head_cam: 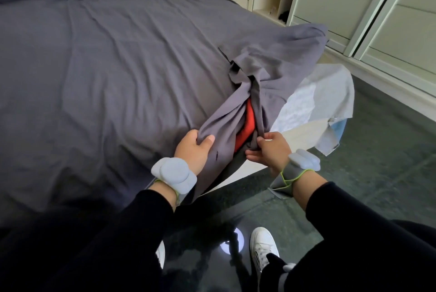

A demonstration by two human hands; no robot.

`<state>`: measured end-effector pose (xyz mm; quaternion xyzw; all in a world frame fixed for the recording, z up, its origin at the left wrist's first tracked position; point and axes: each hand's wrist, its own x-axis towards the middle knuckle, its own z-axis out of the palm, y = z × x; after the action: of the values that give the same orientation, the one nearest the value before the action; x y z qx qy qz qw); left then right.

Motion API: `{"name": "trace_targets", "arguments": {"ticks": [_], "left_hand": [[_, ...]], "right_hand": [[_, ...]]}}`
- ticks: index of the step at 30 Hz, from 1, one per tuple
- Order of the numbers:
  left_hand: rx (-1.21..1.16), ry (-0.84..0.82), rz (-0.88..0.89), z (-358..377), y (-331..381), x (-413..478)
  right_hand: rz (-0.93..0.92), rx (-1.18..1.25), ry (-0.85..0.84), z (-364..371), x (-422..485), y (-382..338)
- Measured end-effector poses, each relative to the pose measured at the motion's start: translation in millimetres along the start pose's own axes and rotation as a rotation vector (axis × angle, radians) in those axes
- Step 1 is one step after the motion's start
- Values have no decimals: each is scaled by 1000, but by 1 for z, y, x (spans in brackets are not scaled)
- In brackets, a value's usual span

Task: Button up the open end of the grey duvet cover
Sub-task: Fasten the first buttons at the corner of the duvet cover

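Head view.

- **Grey duvet cover** (pixel 113 67): spread over the bed, filling the frame from 9 to 1 o'clock. Its open end is bunched just right of centre, with the gap running from 12 down to 6 o'clock.
- **Red quilt** (pixel 248 119): shows through the gap, so this stretch is judged not yet fastened.
- **Left hand** (pixel 193 150): at 7 o'clock of the gap, forearm reaching in from 6 o'clock. Fingers and thumb are curled round the left flap, probably holding that edge taut.
- **Right hand** (pixel 271 150): at 5 o'clock of the gap. Thumb and fingertips pinch the right flap, likely to draw it across.
- **Buttons:** none can be made out.
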<state>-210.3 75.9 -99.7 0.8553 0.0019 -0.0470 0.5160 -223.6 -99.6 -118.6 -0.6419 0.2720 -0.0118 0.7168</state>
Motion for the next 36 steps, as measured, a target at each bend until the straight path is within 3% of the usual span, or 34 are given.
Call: {"name": "trace_targets", "arguments": {"ticks": [5,9,12,18,22,26,36], "left_hand": [[-144,17,-16,-5,-2,4],[-205,-196,-73,-14,-5,-1],[-129,-260,-84,-18,-8,-2],[-134,-74,-10,-26,1,0],[-182,38,10,-29,7,2],[-256,6,-48,-26,7,-1],[-364,-37,-126,-30,11,-2]], "right_hand": [[31,-134,-93,-3,-10,0],[116,-309,-146,-6,-16,7],[176,-376,-210,-7,-20,7],[46,-304,-354,-13,-30,-8],[95,-68,-374,-11,-38,-17],[102,72,-419,-7,-46,-19],[-57,1,-426,-1,-51,-30]]}}
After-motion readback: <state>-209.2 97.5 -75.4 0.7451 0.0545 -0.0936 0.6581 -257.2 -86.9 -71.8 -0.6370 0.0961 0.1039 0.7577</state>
